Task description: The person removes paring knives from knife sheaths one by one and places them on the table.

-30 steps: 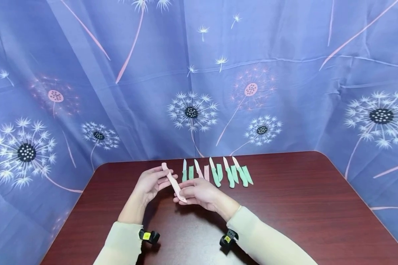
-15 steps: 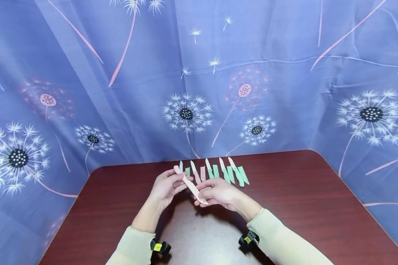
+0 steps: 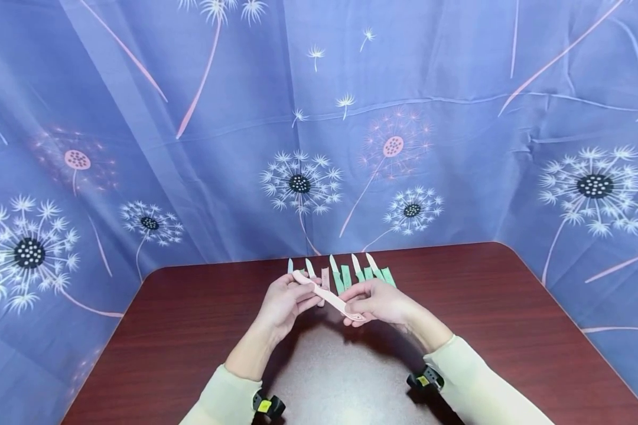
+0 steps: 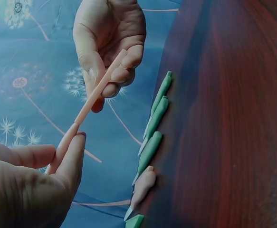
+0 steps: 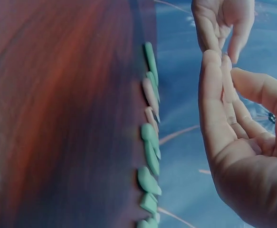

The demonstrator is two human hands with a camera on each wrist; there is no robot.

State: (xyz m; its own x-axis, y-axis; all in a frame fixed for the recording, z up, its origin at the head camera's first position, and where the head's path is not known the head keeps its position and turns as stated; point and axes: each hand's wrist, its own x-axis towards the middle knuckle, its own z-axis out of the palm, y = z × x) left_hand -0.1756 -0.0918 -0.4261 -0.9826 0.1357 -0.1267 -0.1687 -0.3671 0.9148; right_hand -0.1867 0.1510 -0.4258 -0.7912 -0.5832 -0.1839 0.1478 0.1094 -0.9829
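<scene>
Both hands hold a pink paring knife (image 3: pixel 331 298) in a matching sheath, raised over the table and slanting down to the right. My left hand (image 3: pixel 283 304) pinches its handle (image 4: pixel 64 146) between thumb and fingers. At the other end, my right hand (image 3: pixel 380 304) grips the sheath (image 4: pixel 92 99), thumb on one side and fingers on the other. The two pieces meet in a line, with no blade showing between them. In the right wrist view my right hand (image 5: pixel 245 152) hides most of the knife.
Behind the hands, unsheathed knives lie in a row along the table's far edge, blades pointing away. A green knife (image 3: pixel 336 274) has a green sheath (image 3: pixel 346 277) beside it; a pink sheath (image 3: pixel 325 277) lies to their left. A blue dandelion-print curtain (image 3: pixel 218 177) hangs behind the dark red table (image 3: pixel 510 330).
Both hands have moved right with the pink knife, which now lies closer to level. They cover more of the row behind. The head view has shifted slightly.
</scene>
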